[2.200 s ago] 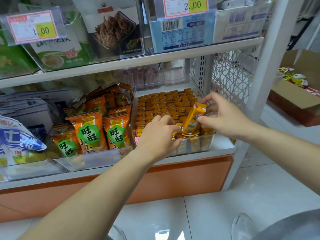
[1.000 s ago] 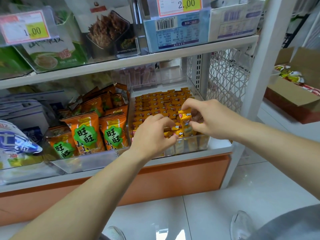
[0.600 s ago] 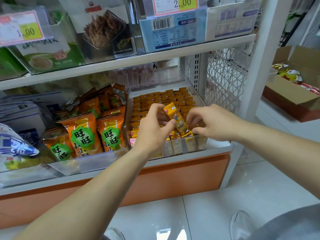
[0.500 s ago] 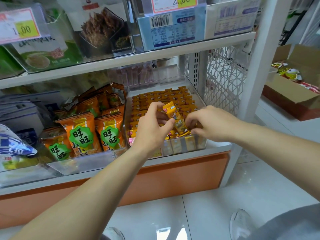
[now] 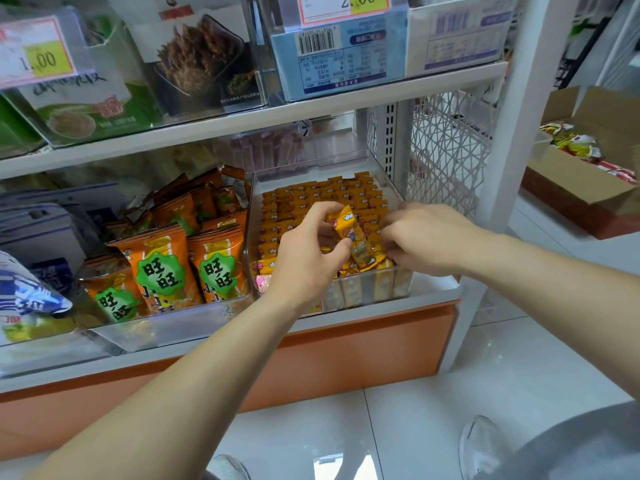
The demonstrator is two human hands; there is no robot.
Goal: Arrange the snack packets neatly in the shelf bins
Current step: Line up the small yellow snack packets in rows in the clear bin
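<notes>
Pinching a small yellow-orange foil snack packet [image 5: 349, 233] between thumb and fingers, the left hand [image 5: 304, 261] is holding it tilted over the front of the clear plastic bin [image 5: 398, 192] on the white shelf [image 5: 436, 289], among rows of matching packets. The right hand [image 5: 429, 240] is hanging just beside it, fingers curled down; whether they are gripping anything cannot be told. Orange bags with green labels [image 5: 162, 271] are standing in the neighbouring bin.
</notes>
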